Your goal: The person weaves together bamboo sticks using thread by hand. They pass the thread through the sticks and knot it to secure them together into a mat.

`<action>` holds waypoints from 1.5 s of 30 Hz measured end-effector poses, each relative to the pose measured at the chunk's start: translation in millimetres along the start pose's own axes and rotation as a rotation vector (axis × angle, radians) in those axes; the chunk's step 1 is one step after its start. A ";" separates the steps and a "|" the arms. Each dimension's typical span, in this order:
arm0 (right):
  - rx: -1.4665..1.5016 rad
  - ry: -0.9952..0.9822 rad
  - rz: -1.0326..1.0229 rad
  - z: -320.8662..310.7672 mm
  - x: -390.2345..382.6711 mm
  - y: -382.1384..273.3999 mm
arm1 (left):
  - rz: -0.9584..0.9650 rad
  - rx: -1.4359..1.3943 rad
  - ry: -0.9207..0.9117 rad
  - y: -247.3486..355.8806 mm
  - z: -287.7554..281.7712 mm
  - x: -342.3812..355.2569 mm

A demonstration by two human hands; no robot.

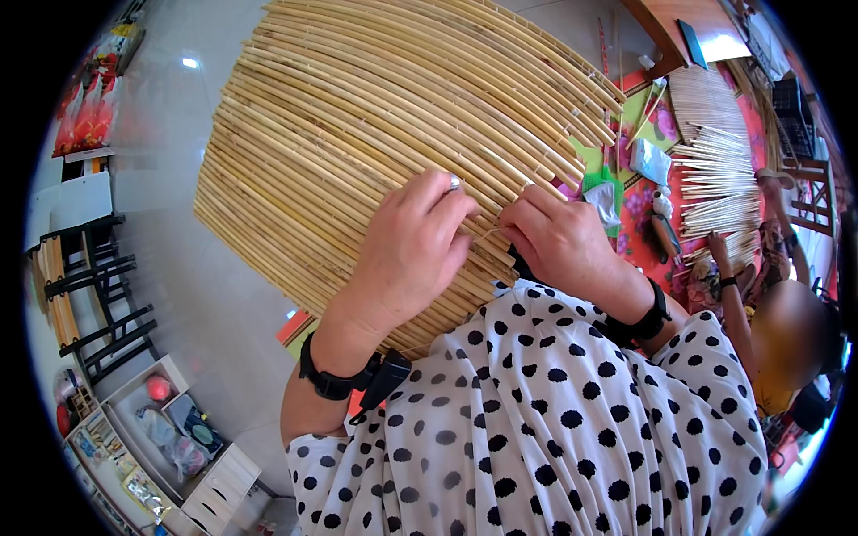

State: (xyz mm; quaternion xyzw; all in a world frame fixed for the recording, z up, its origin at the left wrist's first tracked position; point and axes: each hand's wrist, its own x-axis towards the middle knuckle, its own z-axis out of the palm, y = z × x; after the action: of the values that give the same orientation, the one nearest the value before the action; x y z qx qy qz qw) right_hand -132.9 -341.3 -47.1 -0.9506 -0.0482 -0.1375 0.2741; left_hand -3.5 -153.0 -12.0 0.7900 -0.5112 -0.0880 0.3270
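A large mat of yellow cane rods (375,98), bound crosswise with thin thread, spreads before me up to my dotted white clothing. My left hand (416,237) rests on the mat with curled fingers, a silver band on one finger; what its fingertips grip is hidden. Beside it, near the mat's ragged right edge, my right hand (554,237) pinches a thin cord (487,232), which stretches toward my left fingertips.
A red floral mat (639,201) at right holds pale sticks (715,179), a blue packet (650,163) and small tools. A co-worker's hand (718,246) touches the sticks. Folded chairs (80,295), red bags (80,125) and a storage unit (214,491) stand at left.
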 end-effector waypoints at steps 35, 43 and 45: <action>0.087 0.124 -0.031 -1.6 -0.4 0.9 | -0.042 -0.018 0.122 4.4 40.3 -2.9; 0.196 0.193 -0.004 2.2 2.8 0.4 | -0.028 -0.081 0.096 -2.4 38.0 -2.4; 0.189 0.198 0.052 3.3 1.8 1.3 | -0.029 -0.157 0.113 -6.0 37.3 -2.7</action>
State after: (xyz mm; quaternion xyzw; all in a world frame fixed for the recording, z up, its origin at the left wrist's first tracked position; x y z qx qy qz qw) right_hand -130.2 -340.6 -49.9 -0.9033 -0.0091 -0.2183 0.3692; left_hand -17.9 -165.0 -44.9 0.7731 -0.4718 -0.0878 0.4147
